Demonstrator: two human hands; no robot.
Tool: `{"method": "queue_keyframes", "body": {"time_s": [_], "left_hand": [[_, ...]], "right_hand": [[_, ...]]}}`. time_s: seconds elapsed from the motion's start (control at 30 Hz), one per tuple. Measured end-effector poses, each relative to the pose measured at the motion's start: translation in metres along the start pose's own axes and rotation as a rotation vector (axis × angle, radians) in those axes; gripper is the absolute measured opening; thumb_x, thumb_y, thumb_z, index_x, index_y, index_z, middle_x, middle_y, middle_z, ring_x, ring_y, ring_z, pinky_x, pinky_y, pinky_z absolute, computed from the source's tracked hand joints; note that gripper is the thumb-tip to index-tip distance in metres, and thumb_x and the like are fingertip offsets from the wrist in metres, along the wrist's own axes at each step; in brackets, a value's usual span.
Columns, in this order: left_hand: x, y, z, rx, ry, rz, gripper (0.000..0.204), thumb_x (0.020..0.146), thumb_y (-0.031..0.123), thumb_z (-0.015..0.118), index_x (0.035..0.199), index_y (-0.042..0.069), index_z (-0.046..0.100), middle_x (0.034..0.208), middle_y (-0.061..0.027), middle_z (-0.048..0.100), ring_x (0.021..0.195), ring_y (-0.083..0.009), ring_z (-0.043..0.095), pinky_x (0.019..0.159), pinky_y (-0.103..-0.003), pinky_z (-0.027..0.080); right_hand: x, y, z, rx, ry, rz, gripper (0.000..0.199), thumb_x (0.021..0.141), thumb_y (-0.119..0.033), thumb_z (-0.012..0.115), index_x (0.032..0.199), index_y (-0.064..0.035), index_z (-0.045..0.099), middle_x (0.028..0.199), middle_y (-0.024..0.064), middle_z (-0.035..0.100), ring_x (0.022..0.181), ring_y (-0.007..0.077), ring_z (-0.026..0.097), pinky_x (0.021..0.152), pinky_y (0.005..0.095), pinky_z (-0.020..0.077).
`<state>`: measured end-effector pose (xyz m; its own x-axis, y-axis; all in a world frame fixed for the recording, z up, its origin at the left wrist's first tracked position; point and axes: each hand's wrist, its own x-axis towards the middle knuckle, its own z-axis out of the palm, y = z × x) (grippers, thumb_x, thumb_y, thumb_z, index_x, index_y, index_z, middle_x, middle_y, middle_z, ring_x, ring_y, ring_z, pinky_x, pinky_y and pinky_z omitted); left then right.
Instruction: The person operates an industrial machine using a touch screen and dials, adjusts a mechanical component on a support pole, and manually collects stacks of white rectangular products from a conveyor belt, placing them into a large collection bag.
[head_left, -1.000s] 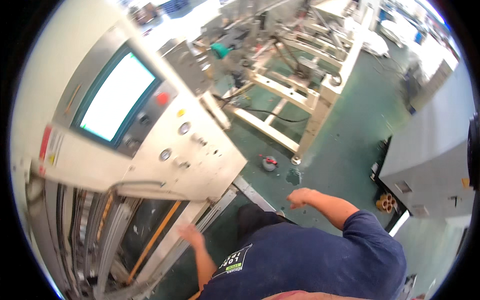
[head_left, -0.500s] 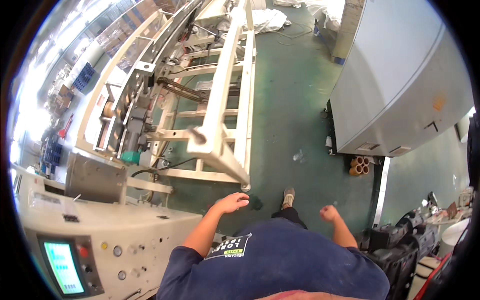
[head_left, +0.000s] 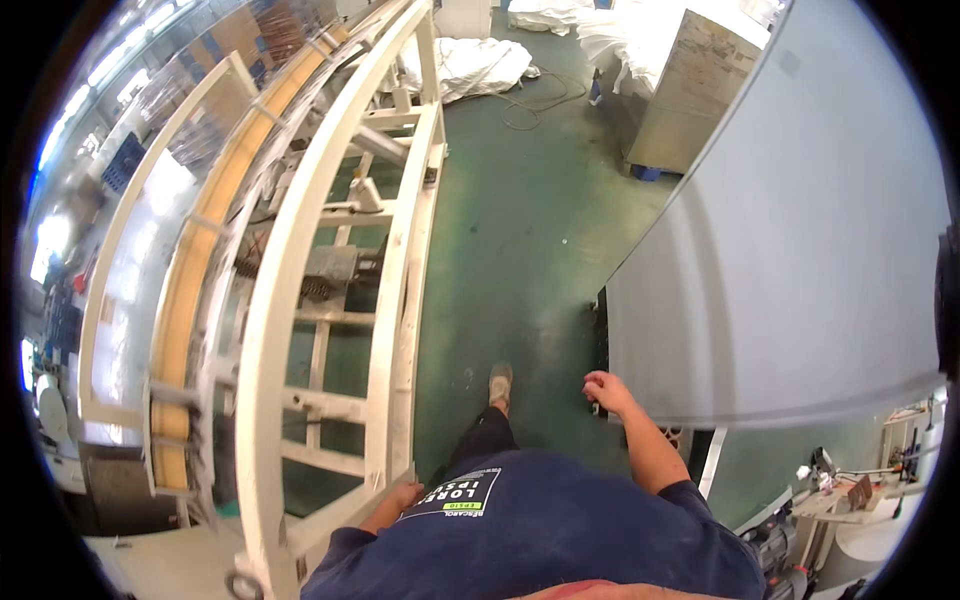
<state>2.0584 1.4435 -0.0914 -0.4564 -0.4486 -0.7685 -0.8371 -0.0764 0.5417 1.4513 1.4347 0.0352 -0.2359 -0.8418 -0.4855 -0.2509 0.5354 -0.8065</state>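
Observation:
My right hand (head_left: 607,391) hangs over the green floor, beside the lower edge of a tall grey cabinet (head_left: 780,270). Its fingers are loosely bent and apart, with nothing in them. Low at my left side, my left hand (head_left: 406,496) is beside the cream metal machine frame (head_left: 380,390); its fingers are mostly hidden, and I cannot tell whether it touches the frame. One shoe (head_left: 500,384) shows ahead of me on the floor, between frame and cabinet.
The green aisle (head_left: 510,250) runs ahead between machine and cabinet. Farther on lie white sheeting (head_left: 465,68), a loose cable (head_left: 545,100) and a worn panel-sided unit (head_left: 690,95). A bench with tools (head_left: 830,500) stands at the lower right.
I have walked forward: the cream frame now runs along my left, and the cabinet is closer on my right. The control panel has left view. My left hand has dropped back to my side.

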Motion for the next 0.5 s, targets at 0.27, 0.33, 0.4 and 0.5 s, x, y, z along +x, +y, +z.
{"method": "queue_keyframes", "body": {"time_s": [0.27,0.33,0.4,0.5], "left_hand": [[0.283,0.233,-0.237,0.740,-0.171,0.428,0.044,0.087,0.048,0.064,0.104,0.009,0.076,0.112,-0.0191,0.073,0.104,-0.0394,0.069,0.089,-0.047,0.055],[0.369,0.294,-0.323,0.375,-0.133,0.011,0.040,0.089,0.039,0.060,0.108,0.007,0.075,0.115,-0.0200,0.072,0.108,-0.0400,0.067,0.093,-0.050,0.053],[0.440,0.391,-0.412,0.204,0.086,0.155,0.043,0.092,0.041,0.060,0.109,0.004,0.074,0.115,-0.0214,0.072,0.107,-0.0399,0.068,0.093,-0.048,0.053],[0.531,0.531,-0.535,0.000,0.183,0.355,0.032,0.101,0.031,0.062,0.115,0.004,0.069,0.089,-0.0060,0.069,0.081,-0.0167,0.063,0.076,-0.034,0.052]], "right_hand": [[0.221,0.018,-0.124,-0.225,0.006,0.267,0.023,0.091,-0.019,0.060,0.099,-0.0009,0.072,0.086,0.0091,0.075,0.073,0.0196,0.071,0.069,0.0365,0.0560],[0.240,0.016,-0.147,-0.318,-0.045,0.324,0.032,0.087,-0.028,0.065,0.107,-0.0054,0.075,0.099,0.0155,0.076,0.093,0.0318,0.072,0.084,0.0415,0.0562],[0.268,-0.005,-0.166,-0.361,-0.092,0.399,0.043,0.088,-0.034,0.068,0.119,-0.0053,0.073,0.114,0.0182,0.074,0.108,0.0347,0.070,0.092,0.0412,0.0548],[0.345,-0.022,-0.195,-0.260,0.041,0.513,0.053,0.088,-0.041,0.067,0.126,-0.0040,0.070,0.122,0.0198,0.072,0.116,0.0361,0.067,0.096,0.0423,0.0532]]}}
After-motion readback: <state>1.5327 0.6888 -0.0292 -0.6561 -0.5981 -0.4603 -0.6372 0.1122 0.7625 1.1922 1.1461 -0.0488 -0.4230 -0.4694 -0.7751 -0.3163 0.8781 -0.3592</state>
